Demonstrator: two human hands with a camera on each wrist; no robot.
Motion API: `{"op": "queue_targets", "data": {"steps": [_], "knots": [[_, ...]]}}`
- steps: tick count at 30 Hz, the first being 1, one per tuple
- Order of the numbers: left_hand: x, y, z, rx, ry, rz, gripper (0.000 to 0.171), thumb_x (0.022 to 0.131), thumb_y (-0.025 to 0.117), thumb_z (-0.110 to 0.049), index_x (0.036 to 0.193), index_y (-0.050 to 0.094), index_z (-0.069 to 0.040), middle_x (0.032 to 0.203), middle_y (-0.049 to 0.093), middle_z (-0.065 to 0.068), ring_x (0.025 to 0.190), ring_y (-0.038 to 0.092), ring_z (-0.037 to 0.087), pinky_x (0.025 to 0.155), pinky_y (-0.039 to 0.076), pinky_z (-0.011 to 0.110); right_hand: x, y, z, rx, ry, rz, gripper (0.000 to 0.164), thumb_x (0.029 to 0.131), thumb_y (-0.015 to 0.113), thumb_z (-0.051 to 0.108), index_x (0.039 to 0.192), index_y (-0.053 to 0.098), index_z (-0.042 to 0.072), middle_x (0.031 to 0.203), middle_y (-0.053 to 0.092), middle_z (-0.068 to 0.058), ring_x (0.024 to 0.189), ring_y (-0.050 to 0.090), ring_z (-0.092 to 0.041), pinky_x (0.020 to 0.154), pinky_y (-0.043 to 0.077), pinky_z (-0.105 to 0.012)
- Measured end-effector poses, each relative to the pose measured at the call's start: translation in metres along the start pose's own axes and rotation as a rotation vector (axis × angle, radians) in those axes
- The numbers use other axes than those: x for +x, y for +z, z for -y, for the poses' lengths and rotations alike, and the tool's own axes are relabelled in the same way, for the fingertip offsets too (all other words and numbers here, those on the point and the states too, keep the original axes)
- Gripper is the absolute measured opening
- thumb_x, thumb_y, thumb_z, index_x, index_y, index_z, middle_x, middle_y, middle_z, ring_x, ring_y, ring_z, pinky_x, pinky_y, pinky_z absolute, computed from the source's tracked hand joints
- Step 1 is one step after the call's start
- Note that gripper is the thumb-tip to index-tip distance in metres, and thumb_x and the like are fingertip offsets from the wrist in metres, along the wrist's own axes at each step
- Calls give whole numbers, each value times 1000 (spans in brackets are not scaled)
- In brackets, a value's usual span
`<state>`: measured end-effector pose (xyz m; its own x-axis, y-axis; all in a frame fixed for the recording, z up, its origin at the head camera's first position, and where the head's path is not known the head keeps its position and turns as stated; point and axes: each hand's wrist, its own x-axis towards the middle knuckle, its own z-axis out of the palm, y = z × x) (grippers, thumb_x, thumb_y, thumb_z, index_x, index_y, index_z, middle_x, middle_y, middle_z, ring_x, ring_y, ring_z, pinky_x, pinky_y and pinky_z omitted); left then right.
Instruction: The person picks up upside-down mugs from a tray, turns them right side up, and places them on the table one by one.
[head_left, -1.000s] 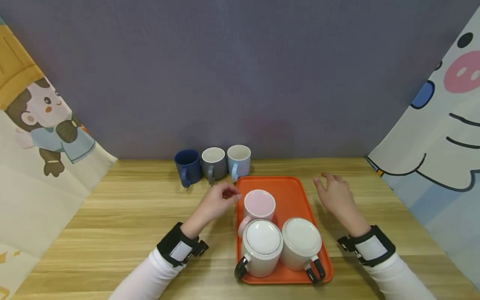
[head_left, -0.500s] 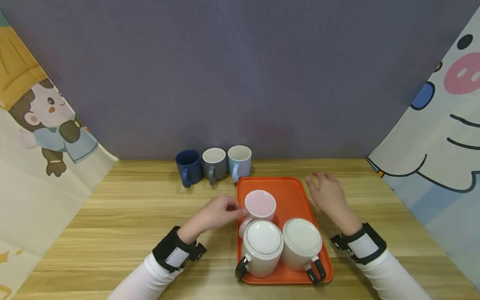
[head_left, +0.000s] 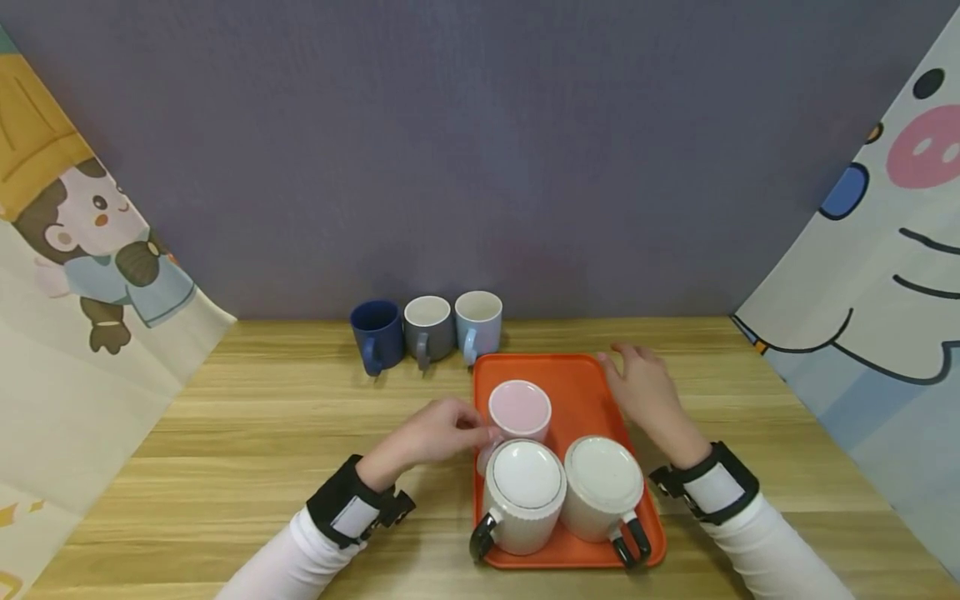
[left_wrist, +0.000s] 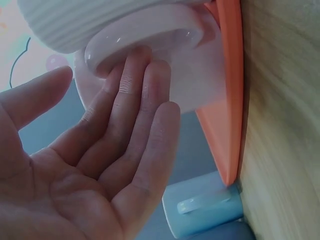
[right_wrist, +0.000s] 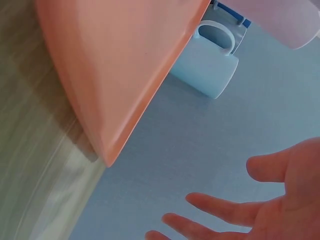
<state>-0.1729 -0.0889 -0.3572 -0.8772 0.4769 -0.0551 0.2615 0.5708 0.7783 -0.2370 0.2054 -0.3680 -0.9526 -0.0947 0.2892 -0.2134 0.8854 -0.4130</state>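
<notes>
- The pink mug (head_left: 520, 408) was seen on the orange tray (head_left: 581, 383), apparently upside down, its looped handle (left_wrist: 145, 24) turned toward the left rim.
- The left hand (head_left: 441, 431) was loosely bent, with fingertips placed inside that loop and the thumb held apart; nothing was pinched. If weight were taken this way, the mug could be swung or slipped from the fingertips, since no counterpressure was given by the thumb.
- The loop was crowded by the left ribbed mug (head_left: 527, 483); whether contact was made could not be told. By a hasty pull, the 2 could be knocked together and chipped.
- The right hand (head_left: 643, 385) was held spread beside the tray's far right edge, with nothing gripped. By a careless brush, the rim could be nudged and the load shifted.
- The right pale mug (head_left: 603, 479) was set close to the left ribbed mug, so a jolt could be passed between them.
- The light blue mug (head_left: 480, 325) was stood upright on the tabletop (head_left: 300, 400), just beyond the tray's corner. If the tray were pushed away, it could be struck and driven against the grey mug (head_left: 431, 333).
</notes>
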Motion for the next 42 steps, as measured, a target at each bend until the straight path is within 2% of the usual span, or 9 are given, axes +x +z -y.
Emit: {"op": "queue_targets", "data": {"steps": [8,13,17,22,29,36,42], "knots": [[0,6,1,-16,20,29,31,90,63,-28,70,69,-5,57,48,-6,55,41,5,49,31,20,3,6,4,-1,-9,13,50,100,43,33,126,52,-8,122,50,-38,110,48,-56,88,41,-64],[2,10,3,-55,-23,33,32,91,62,-26,69,68,-4,54,43,-8,52,37,6,48,28,20,4,8,7,3,-10,22,51,100,43,34,127,52,-8,123,50,-38,111,48,-56,89,41,-64],[2,13,3,-92,-53,20,29,90,62,-22,70,68,-2,54,44,-7,52,38,7,49,29,21,4,8,10,20,-20,11,49,99,45,33,126,53,-8,123,52,-37,112,49,-54,91,41,-62],[2,15,3,-107,-56,-11,26,88,63,-17,68,68,0,53,44,-7,51,38,8,48,29,21,5,7,15,42,-32,5,48,98,47,31,126,53,-7,124,53,-35,113,49,-53,94,40,-61],[2,16,3,-85,-55,-36,32,89,64,-21,65,67,0,53,48,-2,51,41,7,48,31,21,6,7,19,66,-28,22,48,98,47,30,128,52,-8,126,51,-34,115,48,-52,95,39,-61],[3,17,4,-52,-71,-80,27,86,68,-25,66,68,-6,55,51,-5,54,46,8,49,35,21,6,7,20,72,-40,15,48,98,47,30,127,52,-9,126,52,-34,116,48,-51,97,38,-61],[2,18,4,-51,-79,-104,21,83,71,-20,69,68,-6,55,59,1,54,52,10,50,39,22,6,7,20,71,-49,11,48,99,47,30,127,52,-9,125,53,-33,116,48,-50,97,38,-60]]}}
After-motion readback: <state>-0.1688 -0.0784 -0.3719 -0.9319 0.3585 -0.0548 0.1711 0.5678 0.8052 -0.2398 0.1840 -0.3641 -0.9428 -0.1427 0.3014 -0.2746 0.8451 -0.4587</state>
